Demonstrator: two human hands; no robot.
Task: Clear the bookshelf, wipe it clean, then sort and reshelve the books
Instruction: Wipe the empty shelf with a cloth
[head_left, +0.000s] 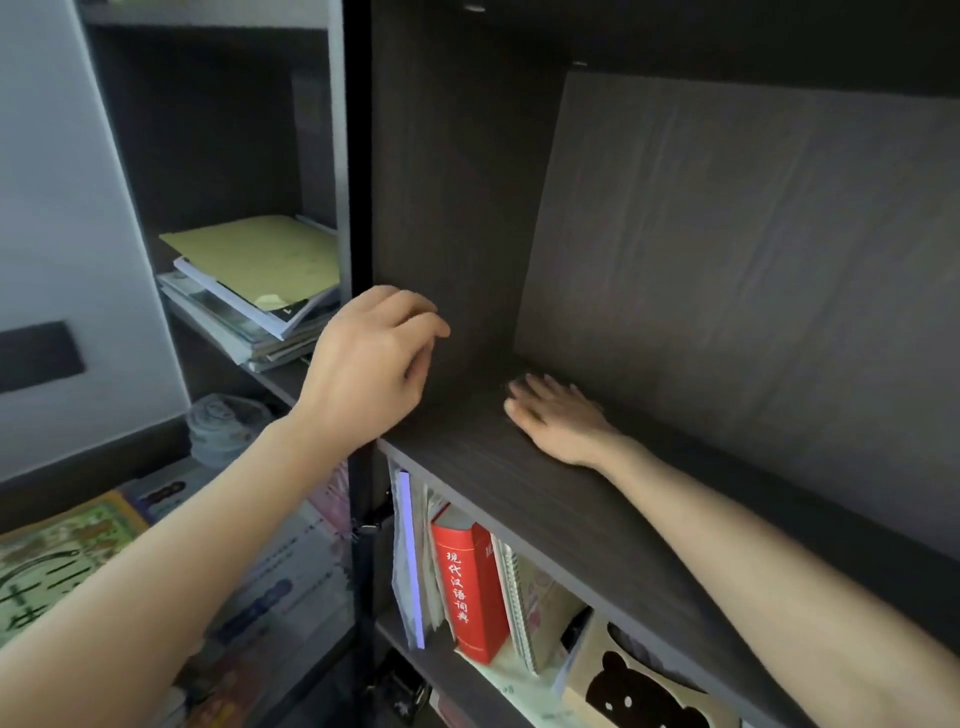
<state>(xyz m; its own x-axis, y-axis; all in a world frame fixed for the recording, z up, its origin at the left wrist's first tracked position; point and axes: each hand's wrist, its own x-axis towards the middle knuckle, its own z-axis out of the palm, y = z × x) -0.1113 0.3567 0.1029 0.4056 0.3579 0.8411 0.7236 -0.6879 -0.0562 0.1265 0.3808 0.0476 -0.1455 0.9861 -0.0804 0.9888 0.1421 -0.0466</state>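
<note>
A dark wood-grain bookshelf fills the view. Its middle shelf board (561, 499) carries no books. My right hand (558, 418) lies flat on that board near the back left corner, fingers straight and palm down, with nothing visible under it. My left hand (371, 361) hovers at the shelf's left upright (358, 208), fingers loosely curled and holding nothing. On the shelf below stand a red dictionary (470, 587), a blue-edged folder (408, 561) and spiral notebooks (524, 597).
The left compartment holds a stack of magazines with a yellow folder (260, 260) on top. Below it lie a bundled white cloth (223, 426) and piles of colourful books (72, 551). A bear-print box (634, 686) stands on the lower shelf at the right.
</note>
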